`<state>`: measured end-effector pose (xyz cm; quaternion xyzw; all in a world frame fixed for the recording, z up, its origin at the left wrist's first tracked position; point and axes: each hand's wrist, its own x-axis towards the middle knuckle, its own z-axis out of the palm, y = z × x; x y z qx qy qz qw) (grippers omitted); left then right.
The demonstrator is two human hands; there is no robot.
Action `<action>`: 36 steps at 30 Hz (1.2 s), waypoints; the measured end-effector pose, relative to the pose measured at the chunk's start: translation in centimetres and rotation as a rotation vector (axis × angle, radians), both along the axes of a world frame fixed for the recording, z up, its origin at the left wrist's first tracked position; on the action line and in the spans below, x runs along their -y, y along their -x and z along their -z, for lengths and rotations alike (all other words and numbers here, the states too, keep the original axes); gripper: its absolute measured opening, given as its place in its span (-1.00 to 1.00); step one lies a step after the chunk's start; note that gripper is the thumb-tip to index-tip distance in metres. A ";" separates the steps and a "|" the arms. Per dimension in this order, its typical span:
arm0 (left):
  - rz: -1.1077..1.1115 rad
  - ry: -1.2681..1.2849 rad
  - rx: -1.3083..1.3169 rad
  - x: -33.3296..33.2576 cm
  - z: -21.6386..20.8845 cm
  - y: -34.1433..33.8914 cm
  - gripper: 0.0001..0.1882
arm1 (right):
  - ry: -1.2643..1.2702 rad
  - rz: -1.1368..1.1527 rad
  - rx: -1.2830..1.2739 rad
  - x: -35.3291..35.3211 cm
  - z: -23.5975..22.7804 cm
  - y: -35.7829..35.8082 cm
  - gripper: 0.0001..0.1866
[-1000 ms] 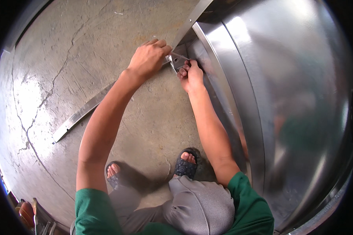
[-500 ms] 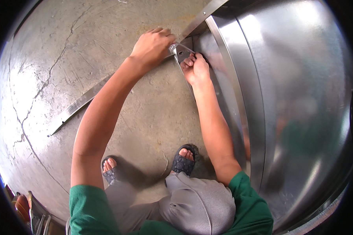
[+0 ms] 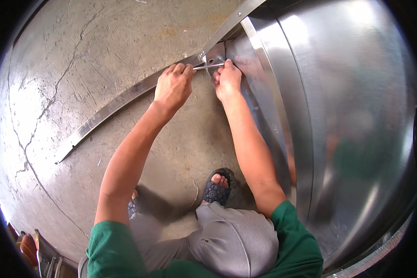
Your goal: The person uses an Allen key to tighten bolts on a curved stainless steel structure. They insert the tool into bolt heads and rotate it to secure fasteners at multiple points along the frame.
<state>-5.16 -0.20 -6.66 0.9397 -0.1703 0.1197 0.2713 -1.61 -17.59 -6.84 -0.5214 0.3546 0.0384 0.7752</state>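
A slim silver metal rod [image 3: 209, 66] spans the gap between my hands; its kind I cannot make out. My left hand [image 3: 174, 85] is closed around one end, fingers curled beside the long metal bar. My right hand [image 3: 228, 82] pinches the other end between thumb and fingers. Just beyond the rod is a metal corner plate [image 3: 211, 60] with a round hole. The corner plate sits where the long angled metal bar [image 3: 120, 103] meets the frame of a big stainless steel body. My fingers hide both ends of the rod.
The shiny stainless steel panel [image 3: 356, 111] fills the right side, with a raised metal edge [image 3: 289, 104] running along it. Cracked concrete floor [image 3: 46, 88] lies to the left. Several tools [image 3: 37, 250] sit at the lower left. My sandalled foot [image 3: 217, 187] is below the corner.
My left hand has drawn back toward me and leftward, off the corner. The rod has swung from slanting to nearly level. My right hand has shifted slightly left.
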 end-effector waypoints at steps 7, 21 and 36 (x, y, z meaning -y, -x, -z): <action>0.063 -0.266 -0.243 2.7 2.3 4.8 -0.63 | 0.611 -0.203 0.093 -2.3 0.1 5.9 -0.70; -0.056 -0.044 -0.518 8.0 3.4 5.9 -0.68 | 1.153 -0.376 0.232 1.7 1.6 2.7 -0.54; -0.049 0.172 -0.671 7.4 1.8 4.6 -0.75 | 0.963 -0.459 0.187 2.7 0.4 1.9 -0.72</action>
